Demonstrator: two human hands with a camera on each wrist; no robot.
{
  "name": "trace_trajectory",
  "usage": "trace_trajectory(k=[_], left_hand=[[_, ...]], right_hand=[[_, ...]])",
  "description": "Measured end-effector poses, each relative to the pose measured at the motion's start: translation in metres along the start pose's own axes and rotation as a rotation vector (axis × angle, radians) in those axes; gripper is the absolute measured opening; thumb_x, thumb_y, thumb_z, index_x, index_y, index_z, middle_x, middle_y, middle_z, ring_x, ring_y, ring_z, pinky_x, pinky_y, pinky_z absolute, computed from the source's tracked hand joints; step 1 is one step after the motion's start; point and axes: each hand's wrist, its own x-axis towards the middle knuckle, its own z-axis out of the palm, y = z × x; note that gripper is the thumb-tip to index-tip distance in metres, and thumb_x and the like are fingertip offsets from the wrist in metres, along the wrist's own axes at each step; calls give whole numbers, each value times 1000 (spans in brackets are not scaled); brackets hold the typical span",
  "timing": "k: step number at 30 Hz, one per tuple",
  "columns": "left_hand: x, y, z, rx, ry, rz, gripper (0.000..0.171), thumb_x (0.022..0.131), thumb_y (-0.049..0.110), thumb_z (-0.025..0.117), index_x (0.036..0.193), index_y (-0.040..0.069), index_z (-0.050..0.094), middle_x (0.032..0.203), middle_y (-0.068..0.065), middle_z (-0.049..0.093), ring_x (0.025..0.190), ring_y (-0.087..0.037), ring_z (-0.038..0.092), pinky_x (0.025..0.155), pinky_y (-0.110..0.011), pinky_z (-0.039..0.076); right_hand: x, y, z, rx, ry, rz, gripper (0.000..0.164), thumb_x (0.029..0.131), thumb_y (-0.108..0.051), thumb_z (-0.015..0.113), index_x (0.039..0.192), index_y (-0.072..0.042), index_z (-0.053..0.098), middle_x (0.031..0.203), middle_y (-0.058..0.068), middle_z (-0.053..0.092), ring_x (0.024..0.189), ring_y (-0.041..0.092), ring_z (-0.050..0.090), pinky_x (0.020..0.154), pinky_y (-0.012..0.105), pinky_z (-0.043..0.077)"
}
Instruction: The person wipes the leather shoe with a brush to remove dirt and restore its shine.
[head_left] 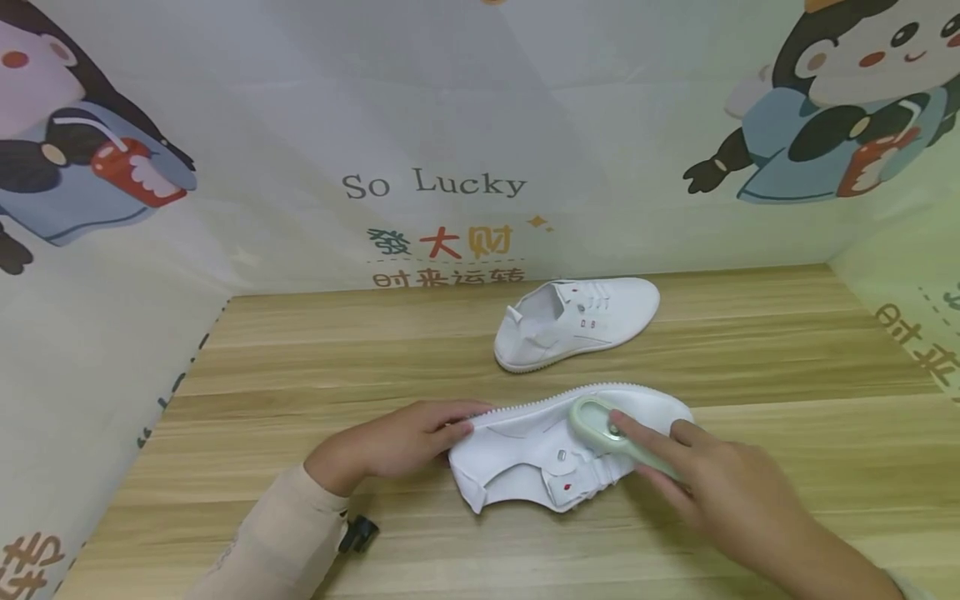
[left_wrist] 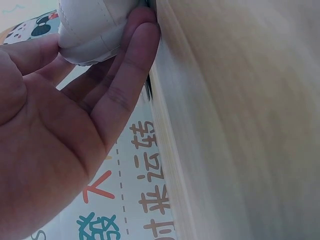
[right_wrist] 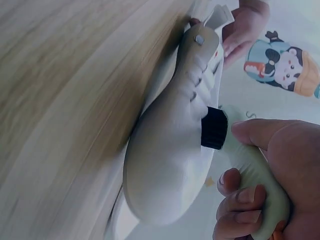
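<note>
A white lace-up shoe (head_left: 498, 450) lies tilted on its side, its opening toward the person and its ridged sole edge facing away. My left hand (head_left: 401, 437) grips the heel; in the left wrist view the thumb and fingers (left_wrist: 122, 95) lie on either side of it. My right hand (head_left: 738, 492) holds a pale green brush (head_left: 588, 421) by its handle, one finger extended along its back. In the right wrist view the brush's black bristles (right_wrist: 214, 129) touch the side of the shoe (right_wrist: 167, 165) near the laces.
A second white shoe (head_left: 618, 312) stands upright behind, toe to the right. Both rest on a wood-grain table (head_left: 337, 350). A printed cloth (head_left: 300, 167) with cartoon figures and lettering encloses the back and sides. A small black object (head_left: 358, 533) sits by the left sleeve.
</note>
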Motion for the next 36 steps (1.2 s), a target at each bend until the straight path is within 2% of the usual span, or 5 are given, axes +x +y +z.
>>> trace_trajectory(k=[4, 15, 20, 28, 36], left_hand=[[-1, 0, 0, -5, 4, -10, 41, 109, 25, 40, 148, 20, 48, 141, -3, 58, 121, -16, 54, 106, -43, 44], [-2, 0, -1, -9, 3, -22, 41, 109, 25, 40, 148, 20, 48, 143, -5, 57, 122, -17, 54, 107, -45, 44], [-2, -1, -1, 3, 10, -20, 41, 109, 26, 40, 148, 21, 49, 143, -4, 57, 125, -17, 53, 109, -46, 41], [-1, -1, 0, -7, 7, -19, 41, 109, 26, 40, 148, 21, 48, 141, -4, 58, 122, -16, 54, 108, -45, 43], [0, 0, 0, -22, -1, -28, 40, 109, 25, 40, 148, 20, 49, 140, -4, 58, 118, -15, 56, 105, -43, 45]], right_hand=[[-4, 6, -5, -10, -19, 48, 66, 80, -27, 80, 140, -37, 56, 83, -6, 57, 53, 1, 29, 47, 21, 29], [-11, 14, -13, -19, -61, 121, 67, 81, -25, 81, 141, -35, 55, 87, -4, 61, 53, 2, 32, 48, 22, 29], [-11, 13, -10, -14, -35, 99, 66, 81, -25, 81, 141, -36, 56, 84, -7, 58, 53, 0, 29, 48, 20, 28], [-2, -1, 1, -1, -4, 1, 61, 85, -31, 76, 141, -38, 55, 80, -11, 51, 52, -2, 22, 48, 18, 26], [13, -21, 6, 2, -87, -8, 61, 84, -32, 77, 141, -41, 55, 77, -12, 46, 51, 0, 23, 47, 19, 26]])
